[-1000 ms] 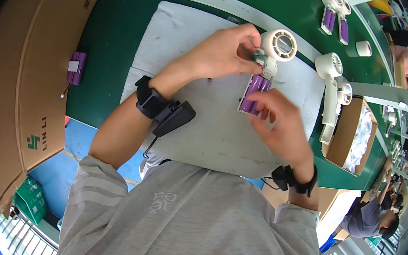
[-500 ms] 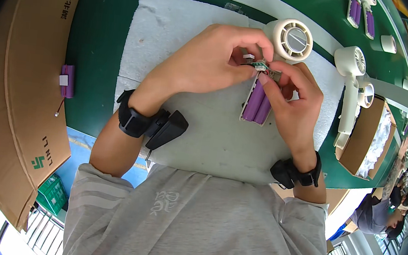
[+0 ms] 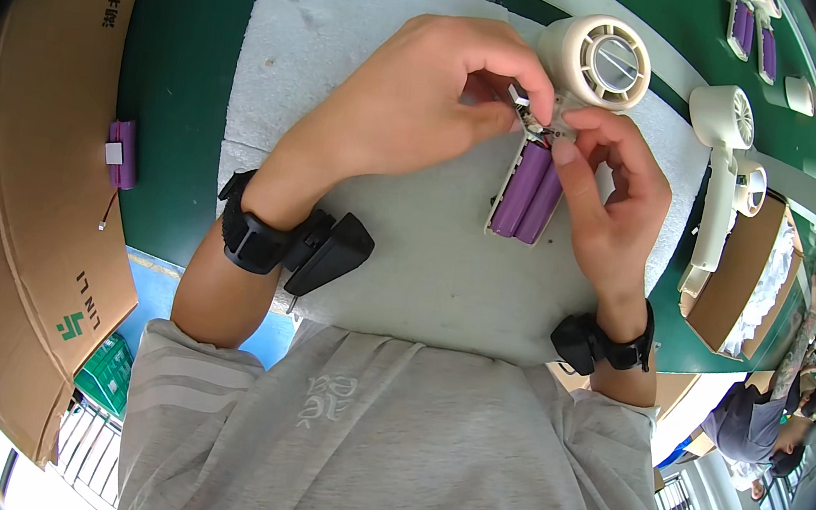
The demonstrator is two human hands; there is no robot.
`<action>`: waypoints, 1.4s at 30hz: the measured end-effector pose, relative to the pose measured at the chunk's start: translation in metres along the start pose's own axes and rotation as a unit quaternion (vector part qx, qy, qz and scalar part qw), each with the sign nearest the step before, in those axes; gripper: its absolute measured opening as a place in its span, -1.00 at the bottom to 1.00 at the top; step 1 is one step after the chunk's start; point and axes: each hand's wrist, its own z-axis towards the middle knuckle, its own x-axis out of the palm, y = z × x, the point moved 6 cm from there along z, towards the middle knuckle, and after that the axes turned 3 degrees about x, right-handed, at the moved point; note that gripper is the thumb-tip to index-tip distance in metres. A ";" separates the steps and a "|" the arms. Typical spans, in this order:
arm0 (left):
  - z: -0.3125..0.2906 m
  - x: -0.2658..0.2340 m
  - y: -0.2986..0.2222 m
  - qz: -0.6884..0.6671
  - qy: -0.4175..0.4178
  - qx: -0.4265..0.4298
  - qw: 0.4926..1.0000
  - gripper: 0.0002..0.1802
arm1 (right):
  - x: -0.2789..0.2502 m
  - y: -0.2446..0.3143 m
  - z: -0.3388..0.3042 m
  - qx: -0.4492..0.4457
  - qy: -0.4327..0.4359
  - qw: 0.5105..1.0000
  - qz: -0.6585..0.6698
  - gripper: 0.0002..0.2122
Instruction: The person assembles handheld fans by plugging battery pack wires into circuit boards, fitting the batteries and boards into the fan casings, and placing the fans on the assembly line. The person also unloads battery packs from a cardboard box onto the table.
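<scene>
A cream handheld fan (image 3: 568, 72) lies opened on the padded mat, its round head away from me. Two purple battery cells (image 3: 525, 196) sit side by side in its handle, which points toward me. At the handle's upper end, my left hand (image 3: 431, 96) pinches a small circuit board (image 3: 520, 99) with a white connector, tilted on edge. Thin wires (image 3: 542, 137) show between board and cells. My right hand (image 3: 621, 199) has thumb and index finger brought together beside these wires; whatever lies between those fingertips is too small to make out.
White foam sheet (image 3: 303, 31) and grey mat (image 3: 408, 255) cover the green table. At left, a purple battery pack (image 3: 123, 154) lies beside a large cardboard box (image 3: 36, 162). To the right are another fan (image 3: 718, 180) and an open carton (image 3: 742, 283). A co-worker (image 3: 756, 421) is farther right.
The circuit board has tilted from lying flatter to standing on edge in my left hand. My right hand has shifted slightly right, uncovering more of the cells. The whole view has shifted a little.
</scene>
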 end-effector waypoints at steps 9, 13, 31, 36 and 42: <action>0.001 0.001 0.001 -0.004 -0.015 0.000 1.000 -0.76 | 0.000 0.001 0.001 -0.048 0.023 0.998 -0.029 -0.86; 0.001 -0.002 0.002 -0.012 -0.072 0.043 0.996 -0.75 | 0.000 0.000 0.002 -0.053 0.032 0.998 -0.028 -0.86; 0.001 -0.001 -0.001 0.051 -0.024 0.013 0.998 -0.62 | 0.002 0.008 0.003 -0.085 0.037 0.991 -0.093 -0.84; -0.001 0.006 -0.005 0.006 0.004 -0.004 1.000 -0.63 | 0.000 0.002 0.003 -0.083 0.028 0.994 -0.062 -0.86; 0.000 0.013 -0.005 -0.001 -0.018 0.026 0.999 -0.67 | 0.002 0.003 0.003 -0.074 0.025 0.995 -0.070 -0.90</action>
